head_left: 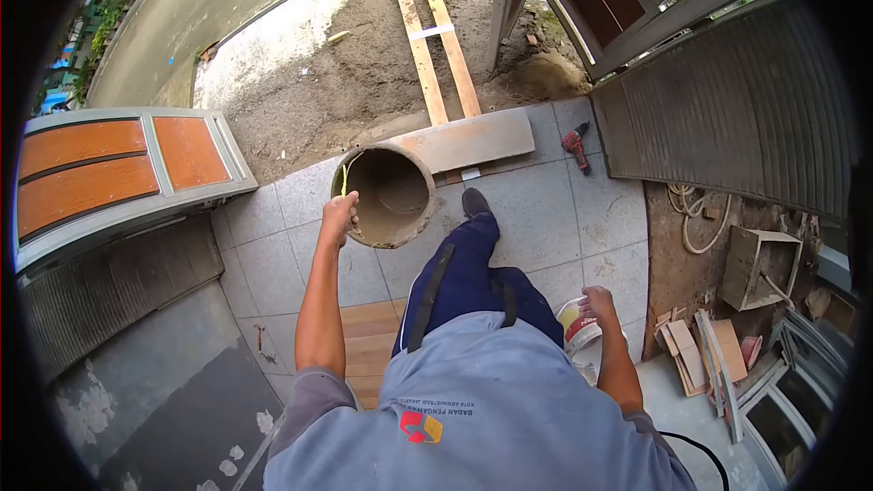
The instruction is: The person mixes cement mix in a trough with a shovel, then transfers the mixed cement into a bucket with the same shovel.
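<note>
A large round bucket (394, 193), its inside coated grey, stands on the tiles in front of me. My left hand (340, 216) is closed on a thin yellow-green cord (345, 180) at the bucket's left rim. Low on the right, my right hand (597, 303) has its fingers curled at the rim of a white paint pail (578, 325); the pail is partly hidden by my body. Beyond the bucket lies a long flat slab (473, 140), close to the bucket's far right side.
Two wooden planks (435, 36) run outward over rough ground. A red cordless drill (576, 147) lies on the tiles. Metal gates (127, 177) stand left and right. Wood scraps (687, 355), a hose (696, 223) and a box frame (760, 268) are at right.
</note>
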The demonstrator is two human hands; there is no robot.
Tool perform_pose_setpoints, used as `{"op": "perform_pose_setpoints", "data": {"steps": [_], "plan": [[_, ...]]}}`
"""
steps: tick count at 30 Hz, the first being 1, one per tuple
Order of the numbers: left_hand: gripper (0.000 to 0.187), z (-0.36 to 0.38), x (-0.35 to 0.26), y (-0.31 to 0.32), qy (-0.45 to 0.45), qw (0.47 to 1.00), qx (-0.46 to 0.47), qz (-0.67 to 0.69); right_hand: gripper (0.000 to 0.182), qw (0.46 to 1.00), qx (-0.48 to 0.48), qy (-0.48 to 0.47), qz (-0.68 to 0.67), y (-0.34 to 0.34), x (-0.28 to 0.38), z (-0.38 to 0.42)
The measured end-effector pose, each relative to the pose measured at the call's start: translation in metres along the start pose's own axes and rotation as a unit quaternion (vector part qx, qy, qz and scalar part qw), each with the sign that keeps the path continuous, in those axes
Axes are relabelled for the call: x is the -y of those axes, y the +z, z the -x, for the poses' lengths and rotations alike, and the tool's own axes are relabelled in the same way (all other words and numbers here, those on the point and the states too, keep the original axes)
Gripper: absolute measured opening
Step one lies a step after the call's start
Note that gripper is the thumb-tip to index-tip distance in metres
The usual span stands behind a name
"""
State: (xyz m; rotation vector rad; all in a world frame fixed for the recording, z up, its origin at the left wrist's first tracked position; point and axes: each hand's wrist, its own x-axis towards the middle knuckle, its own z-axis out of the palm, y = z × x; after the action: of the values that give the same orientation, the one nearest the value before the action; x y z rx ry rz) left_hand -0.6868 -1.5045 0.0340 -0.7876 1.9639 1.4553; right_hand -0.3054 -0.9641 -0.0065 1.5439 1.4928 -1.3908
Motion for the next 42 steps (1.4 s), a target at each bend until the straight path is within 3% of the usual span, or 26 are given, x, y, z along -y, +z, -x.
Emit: {"op": "perform_pose_setpoints", "data": {"steps": [6, 11, 23, 32, 34, 36, 40, 42], "plan": [[0.027, -0.048, -0.040, 0.090, -0.021, 0.999, 0.022, 0.012, 0.026, 1.000, -0.024, -0.014, -0.011, -0.031, 0.064, -0.038], [0.028, -0.074, -0.059, 0.159, -0.026, 0.998, 0.033, 0.038, 0.024, 0.996, 0.010, -0.045, 0.075, -0.036, 0.132, -0.071], [0.026, -0.115, -0.039, 0.273, 0.030, 0.995, 0.003, 0.092, 0.024, 0.931, 0.132, -0.197, 0.279, 0.019, 0.315, -0.273], [0.025, -0.135, -0.021, 0.302, 0.148, 0.974, -0.093, 0.142, 0.033, 0.795, 0.082, -0.363, 0.479, 0.095, 0.384, -0.462], [0.025, -0.138, -0.015, 0.310, 0.182, 0.961, -0.105, 0.178, 0.033, 0.840, 0.067, -0.311, 0.440, 0.117, 0.397, -0.478], [0.024, -0.139, -0.007, 0.312, 0.214, 0.960, -0.112, 0.139, 0.033, 0.811, 0.070, -0.332, 0.477, 0.135, 0.411, -0.509], [0.024, -0.149, 0.013, 0.308, 0.281, 0.948, -0.141, 0.048, 0.031, 0.712, 0.019, -0.466, 0.525, 0.164, 0.422, -0.608], [0.028, -0.155, 0.025, 0.302, 0.302, 0.941, -0.108, 0.106, 0.030, 0.694, 0.001, -0.498, 0.520, 0.180, 0.428, -0.640]]}}
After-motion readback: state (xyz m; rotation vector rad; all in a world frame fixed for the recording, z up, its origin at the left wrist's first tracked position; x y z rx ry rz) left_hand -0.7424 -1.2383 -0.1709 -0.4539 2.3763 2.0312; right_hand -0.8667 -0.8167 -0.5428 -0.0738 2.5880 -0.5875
